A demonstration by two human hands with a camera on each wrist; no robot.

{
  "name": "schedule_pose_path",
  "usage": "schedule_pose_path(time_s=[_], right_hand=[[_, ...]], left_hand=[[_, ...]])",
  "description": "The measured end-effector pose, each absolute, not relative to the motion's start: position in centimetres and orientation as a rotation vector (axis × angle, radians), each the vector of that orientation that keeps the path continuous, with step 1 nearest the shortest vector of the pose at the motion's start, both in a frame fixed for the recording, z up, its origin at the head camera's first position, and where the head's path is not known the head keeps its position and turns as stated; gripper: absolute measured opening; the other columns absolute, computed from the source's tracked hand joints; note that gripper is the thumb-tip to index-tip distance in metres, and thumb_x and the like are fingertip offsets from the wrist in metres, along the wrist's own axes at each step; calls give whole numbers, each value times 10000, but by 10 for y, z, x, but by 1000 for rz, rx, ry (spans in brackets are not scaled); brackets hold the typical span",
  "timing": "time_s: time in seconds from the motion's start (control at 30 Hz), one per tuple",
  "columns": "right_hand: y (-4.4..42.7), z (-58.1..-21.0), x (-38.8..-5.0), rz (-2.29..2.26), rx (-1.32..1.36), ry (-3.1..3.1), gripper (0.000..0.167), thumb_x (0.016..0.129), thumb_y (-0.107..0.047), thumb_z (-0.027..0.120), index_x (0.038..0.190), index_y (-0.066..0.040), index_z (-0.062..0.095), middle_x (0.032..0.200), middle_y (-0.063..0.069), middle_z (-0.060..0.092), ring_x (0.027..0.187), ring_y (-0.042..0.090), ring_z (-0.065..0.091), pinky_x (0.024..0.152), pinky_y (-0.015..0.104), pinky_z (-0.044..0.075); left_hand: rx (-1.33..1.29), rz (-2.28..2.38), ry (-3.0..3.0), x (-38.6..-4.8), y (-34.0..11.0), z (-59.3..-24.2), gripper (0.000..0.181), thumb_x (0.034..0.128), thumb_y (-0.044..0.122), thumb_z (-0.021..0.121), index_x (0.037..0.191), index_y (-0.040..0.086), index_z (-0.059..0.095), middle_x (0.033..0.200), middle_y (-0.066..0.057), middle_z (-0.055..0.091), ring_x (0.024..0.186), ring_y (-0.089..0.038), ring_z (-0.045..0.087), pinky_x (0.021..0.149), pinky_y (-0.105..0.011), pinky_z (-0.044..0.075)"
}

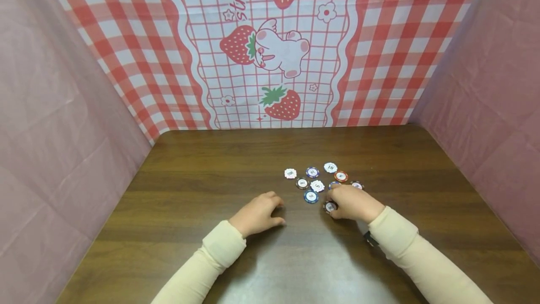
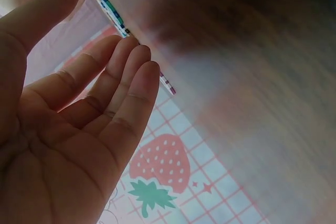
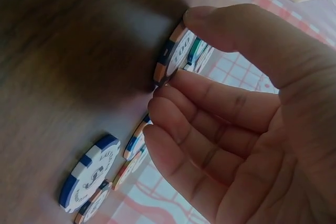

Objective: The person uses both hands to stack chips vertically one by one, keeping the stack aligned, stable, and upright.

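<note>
My right hand [image 1: 354, 203] pinches a dark-and-orange poker chip [image 3: 181, 55] marked 100 between thumb and index finger at opposite edges. In the head view that chip [image 1: 330, 207] lies nearest me in the group, low at the table surface. The other right fingers are bent, close to a blue-and-white chip [image 3: 90, 174] in the right wrist view. To the left, my left hand [image 1: 258, 214] hovers or rests by the table with loosely bent fingers, holding nothing. Its empty palm [image 2: 58, 166] shows in the left wrist view. A blue chip [image 1: 311, 196] lies between the hands.
Several more chips lie flat on the wooden table [image 1: 190, 177]: white [image 1: 290, 173], blue [image 1: 312, 172], orange-red [image 1: 341, 176] and others. My right hand partly covers some. A strawberry-patterned cloth [image 1: 282, 60] hangs behind, with pink cloth [image 1: 485, 83] at both sides.
</note>
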State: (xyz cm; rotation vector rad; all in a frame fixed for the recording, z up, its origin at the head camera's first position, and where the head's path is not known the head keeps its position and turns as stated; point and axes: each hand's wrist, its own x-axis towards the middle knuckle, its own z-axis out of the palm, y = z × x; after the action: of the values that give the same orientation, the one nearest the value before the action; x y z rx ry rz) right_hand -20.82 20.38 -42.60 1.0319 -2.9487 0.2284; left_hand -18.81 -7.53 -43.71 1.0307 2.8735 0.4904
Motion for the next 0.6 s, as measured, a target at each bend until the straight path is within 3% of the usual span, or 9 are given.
schedule_pose_path(time_s=[0.6], right_hand=[[179,-422,-199,185,1118,-2862,214,681,-193,743,639,-172,535,671,-73,461,576,78,390,512,277,357]], left_hand=[[1038,399,2870,-190,-69,-439,415,814,350,766,1124,90,673,1074,-27,646,1001,-167,627,919,-294,501]])
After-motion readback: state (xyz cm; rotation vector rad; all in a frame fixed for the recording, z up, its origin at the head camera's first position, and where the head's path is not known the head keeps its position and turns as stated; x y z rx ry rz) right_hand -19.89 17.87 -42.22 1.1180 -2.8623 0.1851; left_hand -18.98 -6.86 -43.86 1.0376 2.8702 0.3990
